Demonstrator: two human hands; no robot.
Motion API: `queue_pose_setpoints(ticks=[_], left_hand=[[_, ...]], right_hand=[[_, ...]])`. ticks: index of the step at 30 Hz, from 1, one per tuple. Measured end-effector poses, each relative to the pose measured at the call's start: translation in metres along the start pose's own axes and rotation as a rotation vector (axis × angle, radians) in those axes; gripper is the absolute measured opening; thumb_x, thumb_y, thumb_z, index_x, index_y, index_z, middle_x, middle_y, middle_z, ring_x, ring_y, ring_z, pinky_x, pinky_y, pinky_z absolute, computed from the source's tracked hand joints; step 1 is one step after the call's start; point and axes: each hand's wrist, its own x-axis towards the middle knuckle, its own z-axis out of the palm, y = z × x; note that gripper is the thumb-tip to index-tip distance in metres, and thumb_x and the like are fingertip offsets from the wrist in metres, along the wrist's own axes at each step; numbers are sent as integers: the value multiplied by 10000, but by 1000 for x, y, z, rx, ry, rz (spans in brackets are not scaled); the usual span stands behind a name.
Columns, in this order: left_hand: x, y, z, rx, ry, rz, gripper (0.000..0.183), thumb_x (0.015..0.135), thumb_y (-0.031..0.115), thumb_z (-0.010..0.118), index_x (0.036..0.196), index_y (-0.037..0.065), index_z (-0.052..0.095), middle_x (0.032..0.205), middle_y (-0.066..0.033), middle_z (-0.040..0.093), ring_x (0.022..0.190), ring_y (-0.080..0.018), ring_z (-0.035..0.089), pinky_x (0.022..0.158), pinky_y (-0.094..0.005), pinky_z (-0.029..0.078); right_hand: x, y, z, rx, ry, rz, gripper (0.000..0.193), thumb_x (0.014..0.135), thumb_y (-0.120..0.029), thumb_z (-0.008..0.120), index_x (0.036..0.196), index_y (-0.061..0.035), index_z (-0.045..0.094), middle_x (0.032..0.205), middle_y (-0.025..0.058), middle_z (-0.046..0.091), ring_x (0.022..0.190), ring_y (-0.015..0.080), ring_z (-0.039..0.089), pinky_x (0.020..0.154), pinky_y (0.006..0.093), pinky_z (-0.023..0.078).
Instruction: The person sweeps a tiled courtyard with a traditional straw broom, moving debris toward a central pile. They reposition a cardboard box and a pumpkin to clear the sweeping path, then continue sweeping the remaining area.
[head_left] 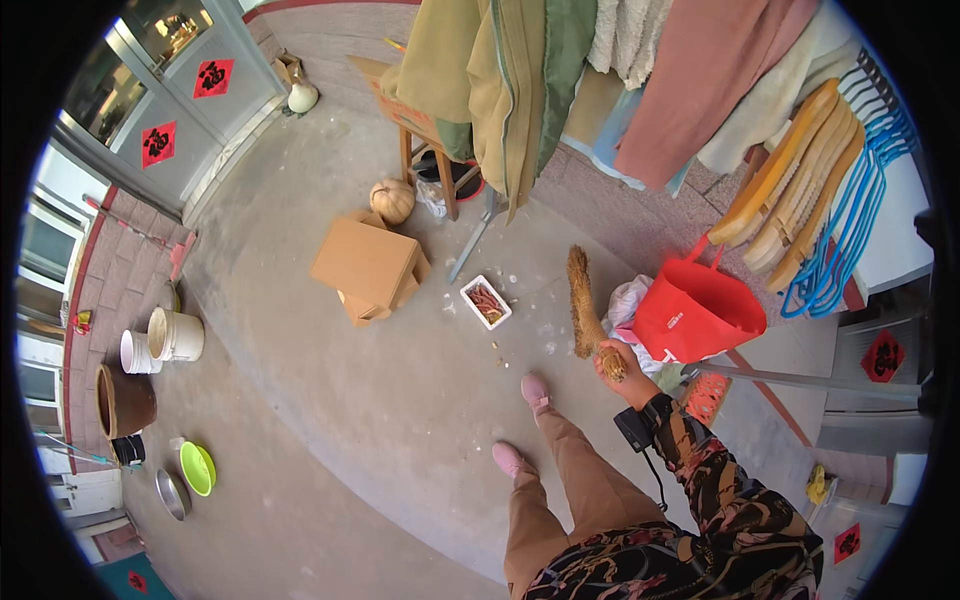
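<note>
Dark patterned sleeve [705, 445] and matching top [640, 570] lie closest to us, filling the view from four to six o'clock, taking its middle as the hub. Our right hand [624, 384], at four o'clock, has its fingers wrapped round the narrow part of a straw brush [582, 305], leaving no visible gap; the bristles reach up across three o'clock, above the concrete floor [380, 420]. Our left hand is out of sight, so we cannot tell what it does.

Just beyond the brush at three o'clock stand a white bag [628, 303] and a red tote bag [700, 310]. If we swung the brush outward, its bristles could snag the thin white bag or knock the tote over. At the hub sits a small white tray [466, 291] of reddish pieces too small to identify; a careless sweep or forward step could tip it, adding to the crumbs scattered nearby.

Our pink shoes [512, 459], at five to six o'clock, point towards that tray. A metal strip [470, 247] near twelve o'clock might trip us if we walked on looking elsewhere. By our wrist, a loose black cable [656, 474] could catch on something and tug our arm, spoiling our aim
</note>
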Motion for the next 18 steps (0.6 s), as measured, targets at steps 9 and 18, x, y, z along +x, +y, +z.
queue_pose_setpoints(ticks=[9,18], left_hand=[[-35,15,84,-25,-13,-119,438,785,234,607,1118,-43,536,792,-103,629,710,-154,577,616,-302,487],[-30,45,118,-195,-80,-156,405,804,224,626,1094,-45,540,803,-99,636,720,-167,585,634,-294,488]], right_hand=[[152,-57,15,-1546,-291,-1114,355,716,2,671,1017,-82,502,880,80,509,798,178,533,677,280,456],[88,-106,40,-793,316,230,180,715,-137,595,824,-25,508,602,97,512,457,202,520,383,324,437]])
